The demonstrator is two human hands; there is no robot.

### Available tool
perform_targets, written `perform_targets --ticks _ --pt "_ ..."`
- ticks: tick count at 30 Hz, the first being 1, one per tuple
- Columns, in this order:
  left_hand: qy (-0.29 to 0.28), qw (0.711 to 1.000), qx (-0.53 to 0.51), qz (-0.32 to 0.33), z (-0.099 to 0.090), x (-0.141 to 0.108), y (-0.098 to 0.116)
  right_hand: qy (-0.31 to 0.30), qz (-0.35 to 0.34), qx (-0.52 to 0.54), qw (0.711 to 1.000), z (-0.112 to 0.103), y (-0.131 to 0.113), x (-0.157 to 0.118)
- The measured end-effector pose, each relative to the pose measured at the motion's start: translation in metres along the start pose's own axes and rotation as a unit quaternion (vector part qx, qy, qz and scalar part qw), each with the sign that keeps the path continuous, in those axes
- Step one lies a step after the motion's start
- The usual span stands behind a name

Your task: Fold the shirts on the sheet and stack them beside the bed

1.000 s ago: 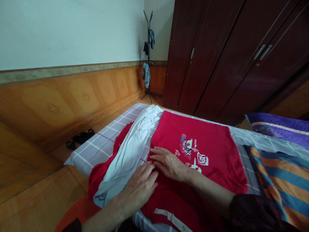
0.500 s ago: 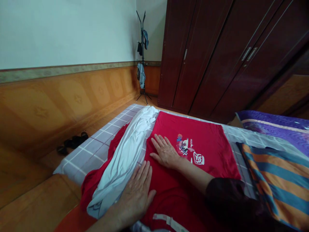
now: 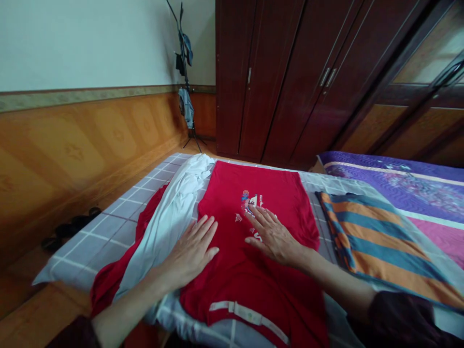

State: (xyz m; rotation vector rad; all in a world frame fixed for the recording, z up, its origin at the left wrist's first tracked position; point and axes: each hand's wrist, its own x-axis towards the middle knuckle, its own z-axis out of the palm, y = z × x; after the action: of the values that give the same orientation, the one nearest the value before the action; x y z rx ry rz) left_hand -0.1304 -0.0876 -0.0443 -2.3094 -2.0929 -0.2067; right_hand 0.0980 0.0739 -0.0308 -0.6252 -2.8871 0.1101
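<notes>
A red T-shirt (image 3: pixel 250 275) with a printed front lies spread on the bed, its collar with a pale neck tape towards me. My left hand (image 3: pixel 190 251) rests open at the shirt's left edge, fingers stretched out and pointing away. Flat over the print lies my right hand (image 3: pixel 273 237), fingers apart, covering part of the design. Neither hand grips any cloth. Left of the shirt runs a bunched white garment (image 3: pixel 166 217), and a crumpled red cloth (image 3: pixel 145 217) sticks out from beneath it.
The bed has a grey checked sheet (image 3: pixel 108 232). A folded orange-and-blue striped garment (image 3: pixel 384 237) lies on the right, beside a purple bedspread (image 3: pixel 391 179). Behind stand a dark wardrobe (image 3: pixel 275 72) and a coat rack (image 3: pixel 185 72). Dark shoes (image 3: pixel 68 229) are on the floor at left.
The view has swung to the right. My right hand has moved across the shirt from its left side onto the print. My left hand remains flat near the left edge.
</notes>
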Motion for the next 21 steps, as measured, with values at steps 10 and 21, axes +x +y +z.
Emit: perform_targets --ticks 10,21 --pt "-0.050 0.999 -0.004 0.003 -0.003 0.022 -0.017 0.051 0.129 -0.033 0.990 0.001 0.025 -0.088" --pt "-0.072 0.978 -0.043 0.193 -0.037 -0.064 0.008 0.054 -0.076 -0.045 0.995 -0.028 -0.029 -0.176"
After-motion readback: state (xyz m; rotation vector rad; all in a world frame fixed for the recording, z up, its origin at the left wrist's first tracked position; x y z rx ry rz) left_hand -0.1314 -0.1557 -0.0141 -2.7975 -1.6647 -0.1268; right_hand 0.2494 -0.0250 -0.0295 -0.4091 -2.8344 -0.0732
